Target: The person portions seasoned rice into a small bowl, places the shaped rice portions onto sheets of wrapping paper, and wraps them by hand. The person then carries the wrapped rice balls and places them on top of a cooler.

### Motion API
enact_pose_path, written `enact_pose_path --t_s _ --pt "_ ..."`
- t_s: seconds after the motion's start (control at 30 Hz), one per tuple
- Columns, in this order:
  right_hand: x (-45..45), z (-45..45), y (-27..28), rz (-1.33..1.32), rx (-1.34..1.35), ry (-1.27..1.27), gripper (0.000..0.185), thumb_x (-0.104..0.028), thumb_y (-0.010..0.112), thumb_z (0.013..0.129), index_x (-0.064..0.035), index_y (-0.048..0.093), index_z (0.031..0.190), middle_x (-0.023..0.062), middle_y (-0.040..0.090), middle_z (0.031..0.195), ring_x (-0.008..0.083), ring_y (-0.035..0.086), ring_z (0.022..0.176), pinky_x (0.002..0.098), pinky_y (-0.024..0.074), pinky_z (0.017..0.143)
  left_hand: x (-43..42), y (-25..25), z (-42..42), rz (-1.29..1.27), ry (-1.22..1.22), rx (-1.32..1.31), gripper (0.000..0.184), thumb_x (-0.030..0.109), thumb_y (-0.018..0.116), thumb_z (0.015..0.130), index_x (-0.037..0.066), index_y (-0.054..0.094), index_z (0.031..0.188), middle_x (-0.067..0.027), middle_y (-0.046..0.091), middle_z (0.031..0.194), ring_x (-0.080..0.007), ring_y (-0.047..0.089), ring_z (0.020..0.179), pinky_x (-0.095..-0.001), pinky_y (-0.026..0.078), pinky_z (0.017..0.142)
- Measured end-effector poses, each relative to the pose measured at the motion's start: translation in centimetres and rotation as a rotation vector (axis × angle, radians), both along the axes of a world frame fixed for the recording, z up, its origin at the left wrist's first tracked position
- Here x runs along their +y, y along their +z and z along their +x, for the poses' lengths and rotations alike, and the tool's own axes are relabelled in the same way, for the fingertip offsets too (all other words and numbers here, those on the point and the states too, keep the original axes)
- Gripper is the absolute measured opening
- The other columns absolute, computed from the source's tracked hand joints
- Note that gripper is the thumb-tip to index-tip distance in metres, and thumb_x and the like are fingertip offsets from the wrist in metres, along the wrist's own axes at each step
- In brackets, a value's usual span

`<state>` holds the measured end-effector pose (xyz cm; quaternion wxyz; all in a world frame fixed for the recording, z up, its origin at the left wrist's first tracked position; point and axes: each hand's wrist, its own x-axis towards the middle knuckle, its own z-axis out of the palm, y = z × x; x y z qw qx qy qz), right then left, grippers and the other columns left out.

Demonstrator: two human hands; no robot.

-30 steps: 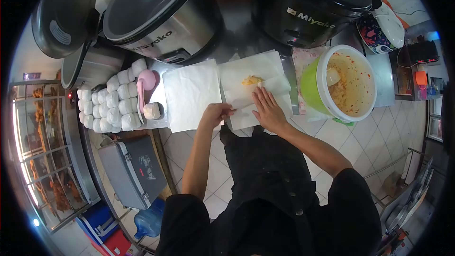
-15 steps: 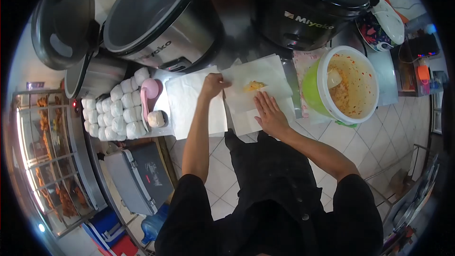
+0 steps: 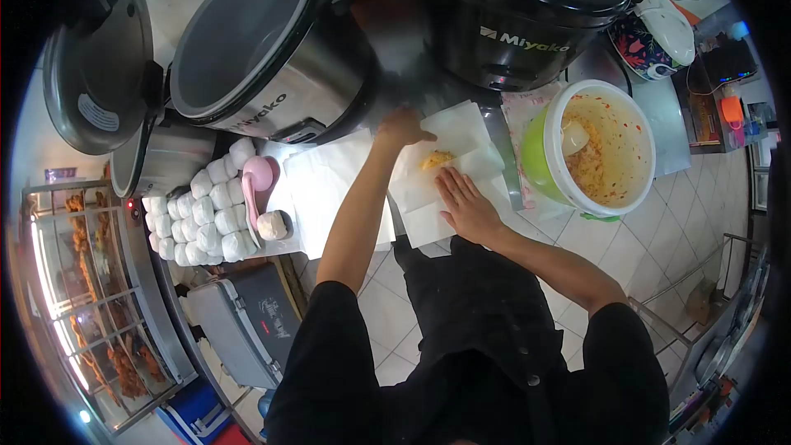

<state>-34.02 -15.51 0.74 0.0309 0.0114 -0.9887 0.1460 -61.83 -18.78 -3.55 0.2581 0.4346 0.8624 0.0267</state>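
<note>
A small mound of yellow, rice-like food (image 3: 435,160) lies on white wrapping paper (image 3: 428,218) at the middle of the counter. My right hand (image 3: 468,204) rests flat on the paper just below the mound, fingers stretched out. At the upper left corner of the top sheet, my left hand (image 3: 401,128) grips the paper, its thumb pointing right over it; the other fingertips are hard to see. More white paper (image 3: 334,189) is spread to the left, partly beneath my left forearm.
White-wrapped bundles (image 3: 210,206), a pink scoop (image 3: 258,175) and a round-ended wrapped piece (image 3: 272,226) sit at left. A green-and-white bucket (image 3: 535,148) with food inside stands right. An uncovered rice cooker (image 3: 272,99) and a closed black one (image 3: 511,41) line the back.
My left hand has moved up and right, from the paper's left side to its upper left corner. My right hand stays flat on the paper. The view has shifted slightly.
</note>
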Motion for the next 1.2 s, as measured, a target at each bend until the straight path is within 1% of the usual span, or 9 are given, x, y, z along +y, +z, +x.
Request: enact_pose_path --t_s 0.07,0.17,0.27,0.37,0.47,0.67,0.8,0.9,1.2 --pt "0.0 -0.1 0.1 -0.031 0.0 -0.004 0.07 -0.032 0.055 0.092 0.0059 0.028 0.145 0.0238 0.028 0.152 0.0361 0.024 0.144 0.0461 0.0205 0.117 0.9 4.0 1.3 -0.067 0.118 -0.074 0.058 0.019 0.088 0.054 0.005 0.068 0.106 -0.0171 0.067 0.109 -0.0331 0.067 0.096 -0.0416 0.054 0.084" --pt "0.1 -0.1 0.1 -0.044 -0.012 -0.004 0.07 -0.032 0.054 0.093 0.0058 0.028 0.145 0.0244 0.029 0.152 0.0368 0.024 0.144 0.0465 0.0208 0.117 -1.3 2.7 0.3 0.082 0.007 -0.18 0.057 0.016 0.086 0.055 0.005 0.068 0.109 -0.018 0.068 0.107 -0.0325 0.066 0.097 -0.04 0.053 0.085" --pt "0.2 -0.1 -0.1 -0.053 -0.011 -0.004 0.07 -0.032 0.054 0.093 0.0058 0.028 0.145 0.0243 0.029 0.152 0.0366 0.024 0.144 0.0464 0.021 0.117 -2.0 4.5 -1.2 -0.029 0.229 -0.527 0.059 0.023 0.084 0.059 0.006 0.067 0.114 -0.0179 0.068 0.109 -0.0325 0.064 0.102 -0.0383 0.051 0.089" --pt "0.1 -0.1 0.0 -0.056 -0.02 -0.006 0.07 -0.032 0.054 0.093 0.0057 0.028 0.145 0.0243 0.029 0.151 0.0367 0.024 0.143 0.0463 0.0211 0.117 -1.0 4.1 -0.1 0.047 0.031 -0.227 0.052 0.038 0.079 0.068 0.007 0.071 0.109 -0.017 0.068 0.104 -0.0305 0.067 0.09 -0.0387 0.052 0.084" --pt "0.1 -0.4 0.2 -0.057 -0.023 -0.004 0.069 -0.032 0.054 0.093 0.0056 0.029 0.145 0.0243 0.029 0.151 0.0363 0.024 0.144 0.046 0.0213 0.117 -0.9 2.9 0.6 0.155 -0.166 -0.086 0.05 0.039 0.071 0.079 0.01 0.066 0.119 -0.0199 0.069 0.103 -0.033 0.067 0.092 -0.0411 0.052 0.085" --pt "0.6 -0.4 0.2 -0.054 0.009 0.01 0.072 -0.033 0.059 0.09 0.0055 0.031 0.144 0.0218 0.031 0.151 0.0334 0.026 0.143 0.0446 0.022 0.117 -3.7 6.0 4.4 0.391 -0.293 -0.198 0.028 0.023 0.059 0.09 0.004 0.068 0.109 -0.0249 0.066 0.081 -0.0375 0.065 0.087 -0.0448 0.052 0.076" --pt "0.7 -0.5 0.2 -0.084 0.027 0.0 0.072 -0.033 0.061 0.088 0.0065 0.034 0.142 0.0226 0.034 0.148 0.0329 0.03 0.141 0.044 0.0227 0.116 -5.7 7.0 8.9 0.549 -0.17 -0.159 0.031 0.011 0.059 0.088 0.0 0.064 0.116 -0.02 0.067 0.11 -0.0353 0.066 0.098 -0.0404 0.053 0.088" --pt "0.7 -0.6 -0.1 -0.088 0.023 -0.009 0.066 -0.033 0.061 0.088 0.008 0.041 0.136 0.0249 0.042 0.141 0.0346 0.035 0.137 0.0444 0.0239 0.116 -6.2 5.3 10.6 0.733 -0.306 0.085 0.033 0.006 0.059 0.085 -0.002 0.062 0.117 -0.0209 0.064 0.117 -0.0355 0.063 0.107 -0.0413 0.05 0.096" --pt "1.1 -0.4 -1.3 -0.168 0.007 0.022 0.044 -0.021 0.061 0.087 0.0074 0.052 0.119 0.0257 0.055 0.122 0.039 0.049 0.123 0.048 0.0307 0.112 -7.4 3.8 13.4 0.763 -0.215 -0.006 0.042 0.006 0.056 0.087 -0.006 0.053 0.128 -0.0243 0.055 0.131 -0.0364 0.05 0.127 -0.0434 0.04 0.108"
